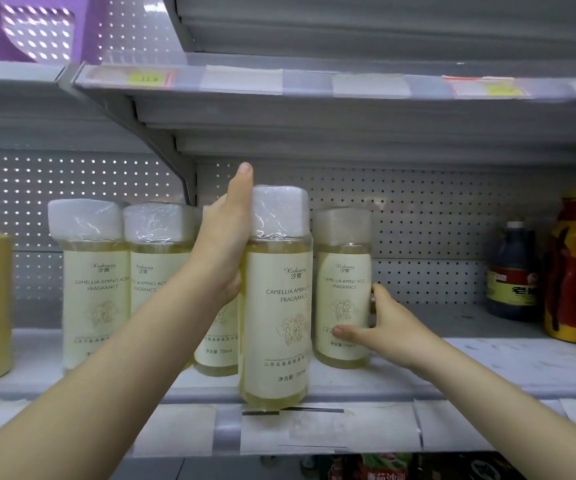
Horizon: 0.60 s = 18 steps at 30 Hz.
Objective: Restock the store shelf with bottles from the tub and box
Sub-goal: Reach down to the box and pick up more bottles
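Through the head camera, both bare forearms reach up and forward to the shelf [487, 368]. The left hand [224, 244] lies with its palm against the upper left side of the front bottle [278, 299]. Its thumb points straight up beside the wrapped white cap and its other fingers curl round behind, out of sight, so it grips that bottle. The bottle is upright at the very front lip of the shelf; whether its base rests there I cannot tell. The right hand [380, 327] comes in lower from the right and holds the neighbouring bottle [343, 289] near its foot, thumb laid across the label and fingers wrapped round the far side. That one stands on the shelf, just behind and to the right of the front bottle. Three more matching bottles [94, 282] stand to the left, one half hidden behind the left wrist. A dark sauce bottle [511, 271] stands well apart at the right.
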Each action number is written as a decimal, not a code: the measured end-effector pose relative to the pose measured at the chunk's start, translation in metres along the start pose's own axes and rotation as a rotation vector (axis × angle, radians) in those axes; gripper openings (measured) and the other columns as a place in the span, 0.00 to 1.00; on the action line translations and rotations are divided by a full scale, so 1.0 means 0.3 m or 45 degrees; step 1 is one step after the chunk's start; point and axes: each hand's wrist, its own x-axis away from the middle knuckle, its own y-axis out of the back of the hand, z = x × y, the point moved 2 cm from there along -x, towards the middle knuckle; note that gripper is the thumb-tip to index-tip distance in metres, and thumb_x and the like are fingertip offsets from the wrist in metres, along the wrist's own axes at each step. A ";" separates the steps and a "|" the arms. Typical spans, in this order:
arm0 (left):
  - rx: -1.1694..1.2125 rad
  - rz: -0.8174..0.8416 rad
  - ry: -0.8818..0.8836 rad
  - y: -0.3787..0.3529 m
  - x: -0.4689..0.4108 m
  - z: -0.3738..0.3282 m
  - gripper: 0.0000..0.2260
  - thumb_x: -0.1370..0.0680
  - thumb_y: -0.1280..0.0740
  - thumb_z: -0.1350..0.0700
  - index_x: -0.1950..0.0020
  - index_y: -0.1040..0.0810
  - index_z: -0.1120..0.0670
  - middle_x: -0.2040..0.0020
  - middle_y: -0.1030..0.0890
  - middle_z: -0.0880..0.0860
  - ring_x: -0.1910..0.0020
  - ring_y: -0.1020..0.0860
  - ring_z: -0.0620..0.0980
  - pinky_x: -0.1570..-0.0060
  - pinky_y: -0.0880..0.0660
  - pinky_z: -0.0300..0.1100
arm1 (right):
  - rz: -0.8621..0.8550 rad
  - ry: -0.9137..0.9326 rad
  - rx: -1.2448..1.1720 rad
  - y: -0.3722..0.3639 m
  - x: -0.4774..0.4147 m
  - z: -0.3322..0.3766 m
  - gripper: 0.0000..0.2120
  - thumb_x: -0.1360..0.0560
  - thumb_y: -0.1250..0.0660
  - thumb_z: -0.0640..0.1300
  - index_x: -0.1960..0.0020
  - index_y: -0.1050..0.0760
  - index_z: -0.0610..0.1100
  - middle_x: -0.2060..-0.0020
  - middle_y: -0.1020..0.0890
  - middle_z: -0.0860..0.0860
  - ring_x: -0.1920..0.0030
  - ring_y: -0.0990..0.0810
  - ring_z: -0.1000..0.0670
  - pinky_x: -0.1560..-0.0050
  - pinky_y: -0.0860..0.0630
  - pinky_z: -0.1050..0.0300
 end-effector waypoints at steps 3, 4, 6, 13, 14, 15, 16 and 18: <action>0.003 0.012 0.004 -0.001 0.001 -0.002 0.22 0.22 0.40 0.36 0.50 0.21 0.54 0.59 0.17 0.52 0.59 0.19 0.51 0.47 0.22 0.53 | 0.012 -0.056 0.018 -0.007 -0.046 -0.003 0.28 0.33 0.22 0.49 0.39 0.33 0.48 0.45 0.22 0.55 0.45 0.21 0.52 0.45 0.21 0.49; 0.001 0.013 0.005 0.000 0.000 -0.002 0.22 0.22 0.40 0.36 0.50 0.21 0.54 0.60 0.17 0.51 0.59 0.19 0.51 0.47 0.22 0.52 | 0.013 -0.072 0.024 -0.012 -0.063 -0.005 0.28 0.33 0.22 0.48 0.39 0.33 0.47 0.45 0.21 0.54 0.45 0.21 0.51 0.45 0.20 0.49; -0.004 0.011 0.008 0.002 -0.003 0.000 0.21 0.23 0.40 0.36 0.51 0.21 0.53 0.60 0.17 0.51 0.59 0.18 0.51 0.48 0.22 0.51 | 0.008 -0.094 0.036 -0.023 -0.097 -0.007 0.29 0.32 0.22 0.48 0.38 0.33 0.47 0.44 0.21 0.52 0.44 0.21 0.49 0.44 0.21 0.48; -0.017 0.013 0.018 0.003 -0.003 0.002 0.22 0.23 0.40 0.35 0.49 0.20 0.53 0.59 0.16 0.51 0.55 0.17 0.51 0.46 0.22 0.50 | 0.048 -0.162 0.124 -0.052 -0.229 -0.023 0.30 0.30 0.24 0.47 0.35 0.34 0.45 0.40 0.22 0.48 0.41 0.22 0.45 0.43 0.21 0.45; -0.019 0.010 0.025 0.003 -0.005 0.003 0.23 0.23 0.40 0.35 0.48 0.20 0.53 0.56 0.15 0.51 0.52 0.17 0.52 0.44 0.22 0.52 | 0.056 -0.177 0.150 -0.057 -0.253 -0.027 0.31 0.30 0.24 0.48 0.33 0.35 0.45 0.38 0.23 0.47 0.40 0.22 0.44 0.42 0.22 0.45; -0.021 0.005 0.030 0.004 -0.006 0.004 0.23 0.23 0.40 0.35 0.47 0.20 0.53 0.55 0.15 0.52 0.51 0.17 0.53 0.43 0.23 0.53 | 0.056 -0.189 0.177 -0.063 -0.273 -0.031 0.34 0.31 0.24 0.49 0.31 0.37 0.45 0.37 0.24 0.47 0.38 0.23 0.44 0.40 0.23 0.44; -0.023 0.005 0.031 0.003 -0.005 0.004 0.23 0.23 0.40 0.35 0.46 0.20 0.53 0.55 0.16 0.52 0.51 0.17 0.52 0.42 0.23 0.54 | 0.053 -0.202 0.207 -0.069 -0.294 -0.034 0.36 0.30 0.24 0.50 0.29 0.38 0.45 0.35 0.25 0.47 0.36 0.25 0.43 0.38 0.24 0.45; -0.017 0.006 0.024 0.005 -0.004 0.004 0.23 0.23 0.40 0.35 0.47 0.20 0.54 0.56 0.17 0.52 0.54 0.18 0.52 0.41 0.23 0.54 | 0.042 -0.207 0.278 -0.082 -0.331 -0.039 0.38 0.30 0.25 0.51 0.27 0.40 0.43 0.32 0.28 0.46 0.34 0.27 0.43 0.35 0.27 0.47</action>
